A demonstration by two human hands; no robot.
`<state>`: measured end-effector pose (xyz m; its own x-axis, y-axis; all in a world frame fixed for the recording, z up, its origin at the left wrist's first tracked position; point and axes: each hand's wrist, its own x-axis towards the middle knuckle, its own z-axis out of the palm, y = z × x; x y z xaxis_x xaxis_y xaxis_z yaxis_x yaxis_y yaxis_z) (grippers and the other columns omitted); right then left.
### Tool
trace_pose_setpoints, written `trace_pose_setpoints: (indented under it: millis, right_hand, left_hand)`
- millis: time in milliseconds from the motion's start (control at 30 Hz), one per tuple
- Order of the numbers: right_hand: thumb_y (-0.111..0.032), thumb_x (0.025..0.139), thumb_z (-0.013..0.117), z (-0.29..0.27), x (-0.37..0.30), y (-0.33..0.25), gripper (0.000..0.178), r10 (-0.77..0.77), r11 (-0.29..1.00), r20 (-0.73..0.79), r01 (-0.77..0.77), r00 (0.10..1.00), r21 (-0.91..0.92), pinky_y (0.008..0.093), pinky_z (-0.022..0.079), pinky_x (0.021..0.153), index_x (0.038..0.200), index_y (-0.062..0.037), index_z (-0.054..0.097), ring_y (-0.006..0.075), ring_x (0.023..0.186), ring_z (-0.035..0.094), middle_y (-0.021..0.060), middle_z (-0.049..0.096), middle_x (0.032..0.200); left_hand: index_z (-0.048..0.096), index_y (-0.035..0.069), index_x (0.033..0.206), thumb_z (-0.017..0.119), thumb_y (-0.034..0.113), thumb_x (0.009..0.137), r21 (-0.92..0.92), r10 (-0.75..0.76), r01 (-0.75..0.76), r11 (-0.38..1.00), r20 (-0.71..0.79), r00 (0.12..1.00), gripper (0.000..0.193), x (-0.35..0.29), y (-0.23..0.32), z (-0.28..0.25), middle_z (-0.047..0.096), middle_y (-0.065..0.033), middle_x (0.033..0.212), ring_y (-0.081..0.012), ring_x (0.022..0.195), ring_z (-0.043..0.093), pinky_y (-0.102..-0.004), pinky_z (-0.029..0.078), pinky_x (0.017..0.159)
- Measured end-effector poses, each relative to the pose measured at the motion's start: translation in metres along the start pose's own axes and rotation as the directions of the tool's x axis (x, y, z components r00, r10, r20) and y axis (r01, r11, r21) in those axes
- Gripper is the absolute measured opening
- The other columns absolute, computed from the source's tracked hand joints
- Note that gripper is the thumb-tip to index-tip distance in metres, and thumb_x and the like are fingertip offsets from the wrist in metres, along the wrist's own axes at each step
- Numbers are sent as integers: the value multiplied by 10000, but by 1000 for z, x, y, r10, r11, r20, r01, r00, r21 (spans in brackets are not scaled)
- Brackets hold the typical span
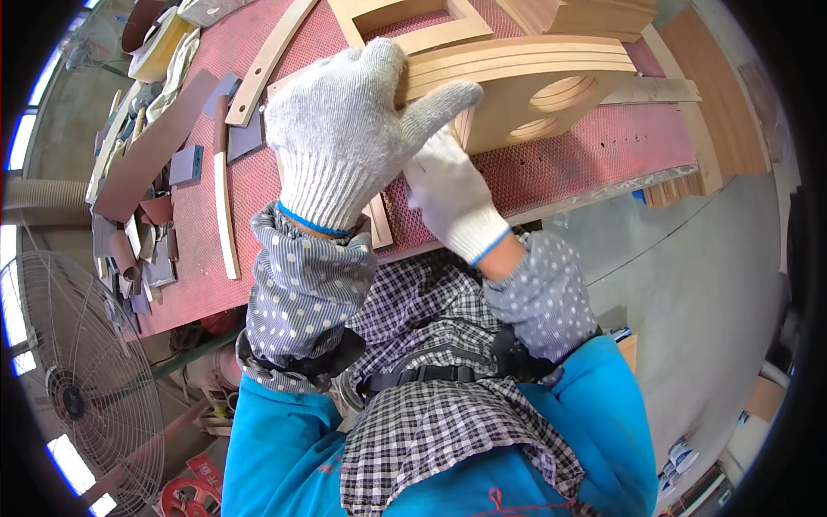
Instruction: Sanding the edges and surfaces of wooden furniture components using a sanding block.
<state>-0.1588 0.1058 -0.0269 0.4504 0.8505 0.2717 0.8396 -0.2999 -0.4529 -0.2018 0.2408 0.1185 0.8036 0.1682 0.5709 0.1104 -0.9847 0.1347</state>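
Nearest the camera is a black-and-white checked apron (457, 418) over bright blue clothing (267, 448), with dotted grey sleeve covers on both forearms. Beyond it, the red textured worktop (616, 142) spreads away from its near edge. A pale wooden piece (495, 121), with a curved, layered upper side and two round holes in its face, sits toward the right end of the worktop, beside the near edge. The left hand (336, 116), in a white knitted glove, lies over the left end of this piece, thumb spread wide from the fingers; I cannot tell how firmly it grips. The right hand (452, 189), also gloved, is just below, its fingertips partly hidden by the left thumb, so I cannot tell whether it is closed on anything. Behind the piece, toward the far edge, lies a wooden frame (474, 21). Toward the left edge are a slim curved strip (226, 211), a blue-grey block (185, 165) and a long brown sheet (155, 159). A wire-caged fan (77, 392) stands off the worktop's near left corner
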Motion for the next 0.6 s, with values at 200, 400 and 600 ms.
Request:
trace_pose_setpoints:
  millis: [200,400,600]
  right_hand:
    - [-178,847,769,-22,11,-17,503,220,976,175,-218,960,-29,524,465,1169,1275,58,650,433,1330,600,267,641,1309]
    - [-210,835,836,-3,-5,-5,308,-66,988,-258,28,964,-151,526,599,956,1038,-7,725,432,1023,730,227,720,1070]
    - [-271,905,818,-11,12,-22,273,309,950,168,-310,936,-21,472,607,836,1000,-28,737,376,913,755,173,740,971]
  left_hand:
    - [589,94,719,861,653,836,-20,33,-34,999,-56,998,633,0,0,5,515,-73,576,-251,502,541,-390,429,510]
    - [591,91,722,855,663,835,-22,50,-51,998,-67,997,640,1,-1,4,524,-77,587,-258,512,549,-394,435,514]
    - [596,97,718,863,655,834,12,30,-29,1000,-55,998,629,0,-2,-1,512,-67,574,-230,501,540,-385,420,498]
